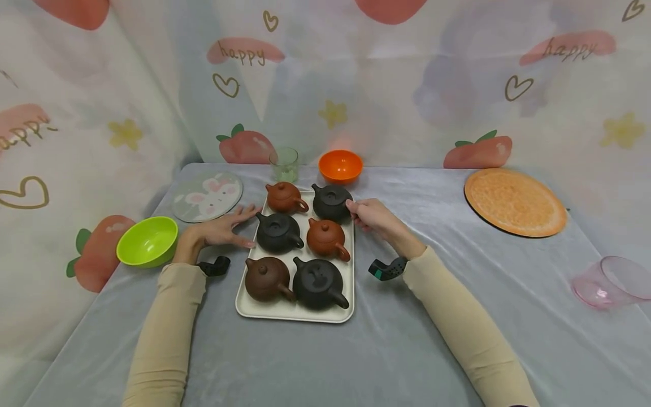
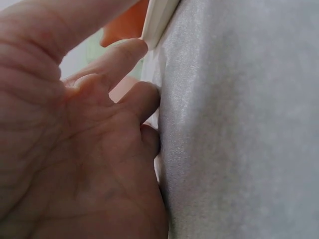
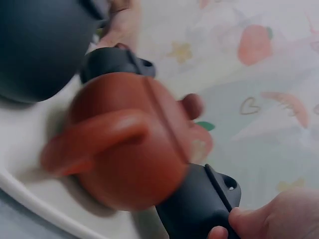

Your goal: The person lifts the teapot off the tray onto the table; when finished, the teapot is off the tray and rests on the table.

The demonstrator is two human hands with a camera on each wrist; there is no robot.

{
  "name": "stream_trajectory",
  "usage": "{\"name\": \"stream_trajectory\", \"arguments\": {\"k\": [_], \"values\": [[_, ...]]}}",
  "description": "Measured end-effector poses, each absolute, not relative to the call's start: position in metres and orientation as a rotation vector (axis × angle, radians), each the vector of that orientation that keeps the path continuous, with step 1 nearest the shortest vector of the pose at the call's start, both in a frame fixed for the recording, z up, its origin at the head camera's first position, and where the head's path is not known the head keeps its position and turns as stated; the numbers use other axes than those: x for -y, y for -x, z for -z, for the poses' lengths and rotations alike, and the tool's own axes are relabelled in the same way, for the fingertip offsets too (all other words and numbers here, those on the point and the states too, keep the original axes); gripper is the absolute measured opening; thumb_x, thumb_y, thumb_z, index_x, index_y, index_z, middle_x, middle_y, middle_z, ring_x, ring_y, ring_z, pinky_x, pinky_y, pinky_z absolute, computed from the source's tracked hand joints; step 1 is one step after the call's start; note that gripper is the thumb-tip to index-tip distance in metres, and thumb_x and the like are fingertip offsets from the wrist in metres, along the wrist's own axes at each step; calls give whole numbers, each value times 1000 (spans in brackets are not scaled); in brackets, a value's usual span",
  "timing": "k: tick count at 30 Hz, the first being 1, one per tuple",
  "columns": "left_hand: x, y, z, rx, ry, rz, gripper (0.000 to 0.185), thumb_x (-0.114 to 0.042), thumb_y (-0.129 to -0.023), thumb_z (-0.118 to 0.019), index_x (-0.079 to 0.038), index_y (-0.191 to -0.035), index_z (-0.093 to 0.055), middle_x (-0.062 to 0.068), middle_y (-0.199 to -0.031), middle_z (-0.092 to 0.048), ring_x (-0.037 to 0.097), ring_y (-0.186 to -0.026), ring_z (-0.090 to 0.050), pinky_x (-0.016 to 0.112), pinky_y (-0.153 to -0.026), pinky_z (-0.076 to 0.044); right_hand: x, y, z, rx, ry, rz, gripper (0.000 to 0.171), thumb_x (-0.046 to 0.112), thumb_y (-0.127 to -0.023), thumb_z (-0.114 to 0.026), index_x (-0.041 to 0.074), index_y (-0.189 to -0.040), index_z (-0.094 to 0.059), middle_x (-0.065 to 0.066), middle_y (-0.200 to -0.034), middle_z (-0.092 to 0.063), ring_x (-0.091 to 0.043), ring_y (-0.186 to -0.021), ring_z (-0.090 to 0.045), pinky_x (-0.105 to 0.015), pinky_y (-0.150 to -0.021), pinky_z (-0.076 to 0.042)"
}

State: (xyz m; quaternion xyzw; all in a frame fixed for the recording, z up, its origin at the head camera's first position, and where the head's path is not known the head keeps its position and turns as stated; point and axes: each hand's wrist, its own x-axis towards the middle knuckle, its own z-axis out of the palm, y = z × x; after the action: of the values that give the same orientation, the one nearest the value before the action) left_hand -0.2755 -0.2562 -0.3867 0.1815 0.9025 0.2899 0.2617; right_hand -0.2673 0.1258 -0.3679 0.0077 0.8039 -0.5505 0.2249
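White tray [image 1: 285, 308] between both hands' fingers [image 1: 243, 213]

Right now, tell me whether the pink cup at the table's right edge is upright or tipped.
Tipped. The pink cup lies on its side on the grey cloth, its open mouth facing right toward the table edge.

Six teapots [image 1: 277, 232], two bowls [image 1: 148, 241]

Person in long beige sleeves [image 1: 168, 328], bare hands, a small black camera unit [image 1: 387, 268] strapped at each wrist, lower frame
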Motion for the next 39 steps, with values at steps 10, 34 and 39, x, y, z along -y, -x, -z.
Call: {"name": "stream_trajectory", "arguments": {"k": [10,34,39], "values": [[257,276,388,-2433,-468,-787,105,-44,-80,-78,-22,-158,-11,12,-164,5,36,-149,16,65,-114,-2,-152,269,341,-2254,-4,1524,42,40,-102,-47,2,-84,-50,-2,-73,-45,-12,-58,-36,-24,-58,-33],[259,277,387,-2397,-431,-839,105,-38,-81,-78,-20,-158,-9,10,-164,10,32,-148,20,66,-113,3,-221,290,334,-2280,-264,1566,41,45,-103,-42,6,-90,-47,1,-75,-46,-7,-58,-38,-21,-58,-36],[258,278,388,-2397,-431,-826,105,-40,-81,-78,-23,-158,-9,8,-165,8,33,-148,20,67,-113,3,-226,296,345,-2256,-317,1552,41,43,-103,-43,4,-93,-48,2,-73,-48,-6,-56,-40,-21,-57,-38]]}}
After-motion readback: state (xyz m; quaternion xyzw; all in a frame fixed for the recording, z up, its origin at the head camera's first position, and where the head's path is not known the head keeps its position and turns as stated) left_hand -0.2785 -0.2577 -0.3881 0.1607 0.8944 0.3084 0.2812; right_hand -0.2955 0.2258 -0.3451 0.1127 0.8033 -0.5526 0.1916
